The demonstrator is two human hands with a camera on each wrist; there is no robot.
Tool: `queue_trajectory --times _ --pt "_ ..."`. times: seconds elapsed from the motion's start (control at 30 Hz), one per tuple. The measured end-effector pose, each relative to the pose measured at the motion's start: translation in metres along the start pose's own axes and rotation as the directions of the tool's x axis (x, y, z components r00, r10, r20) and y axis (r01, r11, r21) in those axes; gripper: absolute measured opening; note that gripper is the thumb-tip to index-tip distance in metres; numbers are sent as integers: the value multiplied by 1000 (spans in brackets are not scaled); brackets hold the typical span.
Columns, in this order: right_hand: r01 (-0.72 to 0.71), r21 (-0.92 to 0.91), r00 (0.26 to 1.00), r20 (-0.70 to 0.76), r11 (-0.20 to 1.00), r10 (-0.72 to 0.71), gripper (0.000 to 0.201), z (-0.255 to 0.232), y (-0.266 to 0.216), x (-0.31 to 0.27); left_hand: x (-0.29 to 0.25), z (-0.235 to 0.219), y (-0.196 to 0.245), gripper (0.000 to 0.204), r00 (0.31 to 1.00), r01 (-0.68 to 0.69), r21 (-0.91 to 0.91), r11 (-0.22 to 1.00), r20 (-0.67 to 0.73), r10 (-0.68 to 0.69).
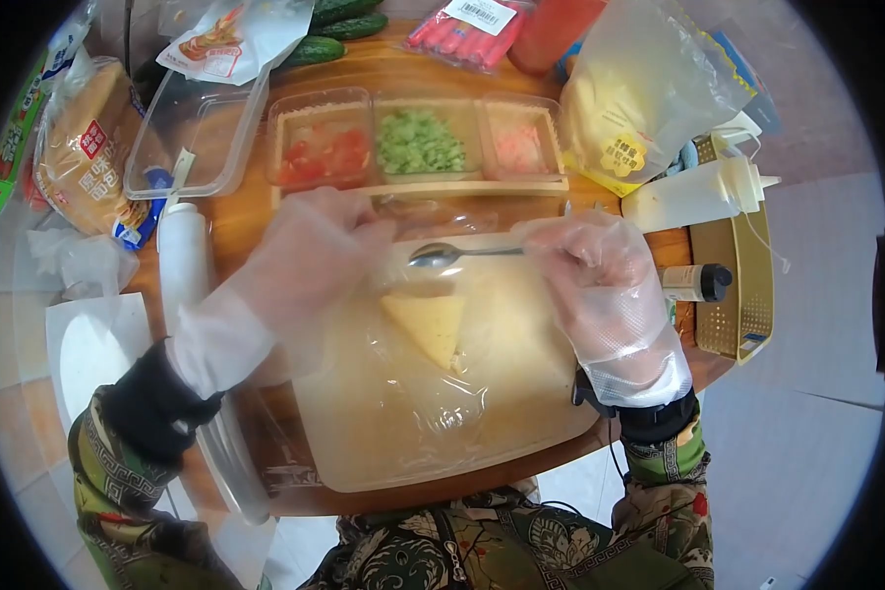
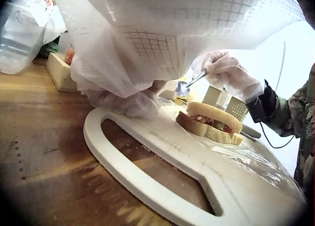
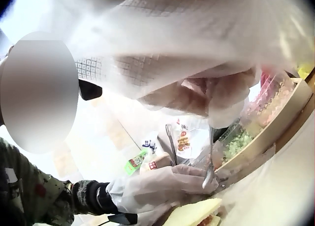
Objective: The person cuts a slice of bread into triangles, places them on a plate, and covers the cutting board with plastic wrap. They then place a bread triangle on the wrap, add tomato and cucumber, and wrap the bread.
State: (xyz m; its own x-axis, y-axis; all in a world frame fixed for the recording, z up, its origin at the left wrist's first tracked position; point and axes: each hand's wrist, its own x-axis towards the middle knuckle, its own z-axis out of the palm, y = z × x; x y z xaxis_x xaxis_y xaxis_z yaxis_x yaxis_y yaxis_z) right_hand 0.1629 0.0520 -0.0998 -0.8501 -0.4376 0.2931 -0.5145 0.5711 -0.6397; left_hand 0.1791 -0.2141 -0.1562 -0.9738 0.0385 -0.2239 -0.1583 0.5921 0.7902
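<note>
On the pale cutting board [image 1: 521, 423] lies a triangular sandwich [image 1: 428, 324], above a sheet of clear plastic film [image 1: 433, 403]. Its filling, with red and green bits, shows between the bread slices in the left wrist view. My gloved right hand [image 1: 600, 285] grips a metal spoon [image 1: 438, 256] by its handle, the bowl pointing left above the sandwich. My gloved left hand [image 1: 310, 246] is at the board's far left, its fingers low beside the board's handle [image 2: 142, 157] in the left wrist view. I cannot tell whether its fingers hold anything.
Behind the board, a wooden holder [image 1: 423, 189] carries tubs of red pieces [image 1: 324, 152], chopped green pieces [image 1: 421, 143] and pink pieces [image 1: 519, 149]. A film roll [image 1: 185, 246] lies left. At right are a squeeze bottle [image 1: 688, 205] and a perforated basket [image 1: 747, 305].
</note>
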Motion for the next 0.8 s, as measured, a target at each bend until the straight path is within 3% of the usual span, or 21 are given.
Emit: queue_trajectory --times 0.03,0.23,0.33,0.8 --pt "95 -47 995 -15 994 -95 4 1 1 1 0 0 0 31 1000 -4 -9 1000 -5 4" --pt "179 -189 984 55 966 -171 8 -2 -5 1 -2 -4 8 31 999 44 24 999 27 -45" --pt "212 -238 977 59 948 -204 9 -1 -5 -1 -2 -2 6 31 1000 7 42 999 -6 -6" --pt "191 -308 981 18 932 -195 9 0 -2 -4 0 -1 4 31 1000 12 25 1000 -4 -12"
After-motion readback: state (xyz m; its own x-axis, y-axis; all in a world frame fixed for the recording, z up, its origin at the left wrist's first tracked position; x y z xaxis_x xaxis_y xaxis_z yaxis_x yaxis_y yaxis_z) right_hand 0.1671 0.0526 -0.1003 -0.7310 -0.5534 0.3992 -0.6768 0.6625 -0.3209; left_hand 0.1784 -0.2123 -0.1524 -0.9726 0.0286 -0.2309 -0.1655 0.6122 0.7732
